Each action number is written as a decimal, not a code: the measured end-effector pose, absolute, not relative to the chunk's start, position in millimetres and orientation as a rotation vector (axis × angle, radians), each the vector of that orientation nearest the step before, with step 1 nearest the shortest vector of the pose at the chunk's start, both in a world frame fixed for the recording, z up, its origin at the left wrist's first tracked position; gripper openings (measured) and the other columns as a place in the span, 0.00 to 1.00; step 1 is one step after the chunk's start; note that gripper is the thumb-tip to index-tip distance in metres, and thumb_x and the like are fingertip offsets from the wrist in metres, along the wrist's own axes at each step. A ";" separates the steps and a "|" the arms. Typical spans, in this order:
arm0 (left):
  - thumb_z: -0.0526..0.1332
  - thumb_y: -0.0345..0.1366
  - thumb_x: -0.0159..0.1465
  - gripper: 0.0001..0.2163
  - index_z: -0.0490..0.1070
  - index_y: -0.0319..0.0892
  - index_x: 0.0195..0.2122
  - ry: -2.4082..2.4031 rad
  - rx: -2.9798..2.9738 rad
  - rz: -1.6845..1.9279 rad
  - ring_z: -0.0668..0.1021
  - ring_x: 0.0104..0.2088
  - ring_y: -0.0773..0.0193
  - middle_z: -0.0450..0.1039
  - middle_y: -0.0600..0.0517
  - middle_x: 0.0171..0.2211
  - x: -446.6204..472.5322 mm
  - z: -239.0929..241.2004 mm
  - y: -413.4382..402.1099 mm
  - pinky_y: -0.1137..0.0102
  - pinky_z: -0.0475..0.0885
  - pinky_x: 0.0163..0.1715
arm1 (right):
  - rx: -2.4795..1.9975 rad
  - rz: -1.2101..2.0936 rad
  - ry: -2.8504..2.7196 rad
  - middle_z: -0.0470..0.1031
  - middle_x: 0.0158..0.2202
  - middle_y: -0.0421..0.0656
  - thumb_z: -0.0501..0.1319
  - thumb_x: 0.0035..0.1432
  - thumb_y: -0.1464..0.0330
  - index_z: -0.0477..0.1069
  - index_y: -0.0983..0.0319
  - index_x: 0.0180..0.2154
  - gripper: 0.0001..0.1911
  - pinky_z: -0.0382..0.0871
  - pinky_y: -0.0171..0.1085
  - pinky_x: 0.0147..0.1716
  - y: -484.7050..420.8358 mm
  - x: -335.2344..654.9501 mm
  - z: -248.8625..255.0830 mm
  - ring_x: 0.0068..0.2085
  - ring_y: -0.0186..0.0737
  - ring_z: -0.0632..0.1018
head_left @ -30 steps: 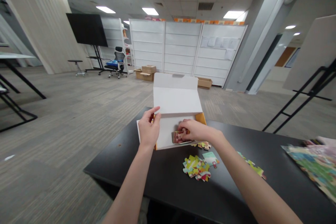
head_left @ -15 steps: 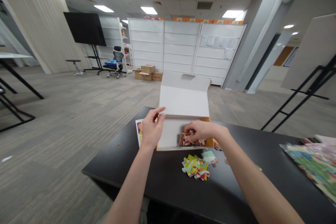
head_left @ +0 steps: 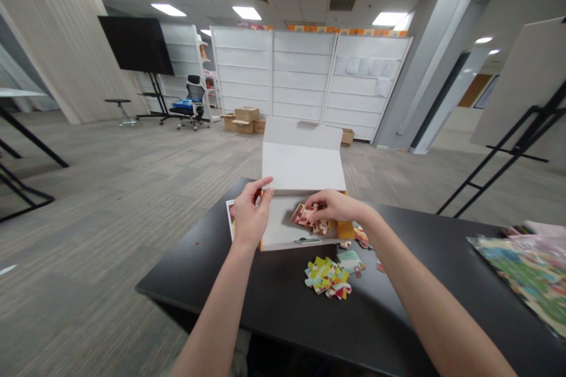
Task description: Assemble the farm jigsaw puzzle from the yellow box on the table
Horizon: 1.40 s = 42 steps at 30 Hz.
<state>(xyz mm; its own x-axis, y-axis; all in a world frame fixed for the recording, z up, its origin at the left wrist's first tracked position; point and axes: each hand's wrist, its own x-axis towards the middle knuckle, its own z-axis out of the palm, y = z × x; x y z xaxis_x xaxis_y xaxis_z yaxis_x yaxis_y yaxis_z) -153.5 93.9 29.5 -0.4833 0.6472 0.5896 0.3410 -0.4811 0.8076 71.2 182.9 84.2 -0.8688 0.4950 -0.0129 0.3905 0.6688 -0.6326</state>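
An open white puzzle box [head_left: 283, 225] with orange sides lies on the black table [head_left: 287, 312], its lid [head_left: 303, 159] standing upright. My left hand [head_left: 248, 218] grips the box's left edge, fingers closed on it. My right hand [head_left: 332, 206] is inside the box, pinching a clump of joined puzzle pieces [head_left: 309, 219]. A cluster of loose pieces [head_left: 327, 277] lies just in front of the box.
A colourful assembled puzzle sheet [head_left: 524, 277] lies at the table's right end. A printed card [head_left: 230, 218] pokes out left of the box. Black easel stands rise at right and left. Cardboard boxes and an office chair stand far off by white shelving.
My right hand has shifted slightly left and up inside the box with the clump of pieces. The left hand stays on the box edge. The view has tilted a little.
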 end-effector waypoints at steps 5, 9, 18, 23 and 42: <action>0.66 0.39 0.62 0.15 0.79 0.42 0.49 1.474 1.372 2.103 0.78 0.38 0.62 0.79 0.47 0.41 -155.0 32.2 92.7 0.67 0.72 0.44 | -0.670 1.096 -2.439 0.80 0.32 0.41 0.69 0.54 0.56 0.79 0.65 0.42 0.20 0.68 0.34 0.30 174.9 64.4 90.8 0.31 0.37 0.75; 0.66 0.39 0.61 0.15 0.79 0.41 0.49 1.492 1.295 2.148 0.79 0.38 0.62 0.79 0.47 0.40 -159.7 30.6 94.2 0.67 0.73 0.44 | -0.649 1.214 -2.175 0.81 0.34 0.44 0.71 0.52 0.57 0.79 0.65 0.41 0.20 0.72 0.36 0.32 167.9 70.6 105.7 0.32 0.39 0.78; 0.67 0.38 0.58 0.18 0.78 0.40 0.49 1.539 1.052 2.289 0.79 0.34 0.62 0.78 0.49 0.34 -188.3 26.1 95.1 0.67 0.75 0.39 | -0.795 1.094 -1.815 0.79 0.29 0.42 0.75 0.44 0.56 0.76 0.63 0.34 0.21 0.71 0.33 0.24 185.4 124.9 127.0 0.26 0.36 0.78; 0.66 0.36 0.57 0.17 0.79 0.38 0.47 1.592 0.879 2.377 0.78 0.31 0.64 0.77 0.50 0.32 -197.9 29.8 93.2 0.67 0.75 0.38 | -1.087 1.303 -1.865 0.80 0.31 0.46 0.77 0.39 0.53 0.76 0.65 0.37 0.28 0.73 0.35 0.28 208.7 159.3 104.0 0.29 0.40 0.79; 0.64 0.38 0.63 0.14 0.78 0.42 0.49 1.657 1.253 2.381 0.75 0.34 0.65 0.76 0.50 0.38 -158.2 34.5 90.9 0.70 0.71 0.40 | -1.694 0.786 -2.612 0.78 0.26 0.43 0.70 0.42 0.49 0.80 0.62 0.28 0.22 0.66 0.33 0.25 242.9 168.8 51.2 0.29 0.40 0.76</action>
